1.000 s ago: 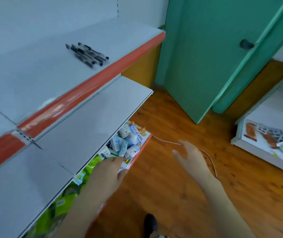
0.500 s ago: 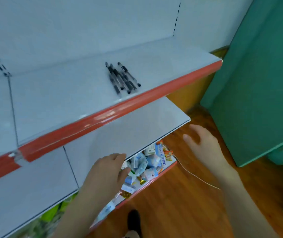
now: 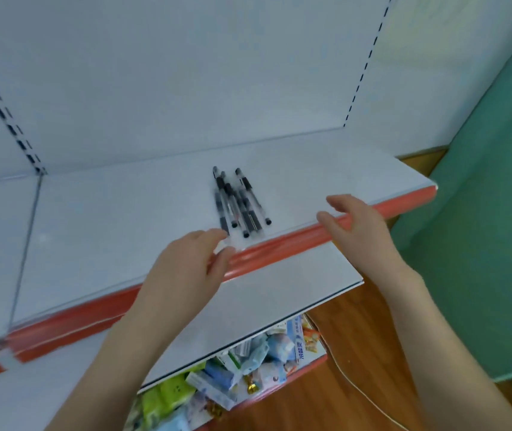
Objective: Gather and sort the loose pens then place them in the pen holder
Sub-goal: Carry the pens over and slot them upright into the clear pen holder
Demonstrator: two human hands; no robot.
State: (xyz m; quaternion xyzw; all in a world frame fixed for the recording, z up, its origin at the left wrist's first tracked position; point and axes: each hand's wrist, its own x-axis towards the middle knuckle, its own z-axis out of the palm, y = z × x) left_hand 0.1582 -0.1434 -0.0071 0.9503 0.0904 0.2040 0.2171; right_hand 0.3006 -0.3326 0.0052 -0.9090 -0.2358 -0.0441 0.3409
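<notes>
Loose pens (image 3: 239, 202) bunched on shelf (image 3: 108, 219); both grips apart, empty.
Left hand (image 3: 186, 269) just short of pens, right hand (image 3: 357, 231) to their right. Likely light, stiff, rollable: pinch mid-barrel.

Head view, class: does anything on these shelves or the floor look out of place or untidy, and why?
The pens lie loose in an uneven bunch near the red edge of the upper shelf, no holder in view. The packets on the lowest shelf are jumbled, and a white cord trails across the floor.
</notes>
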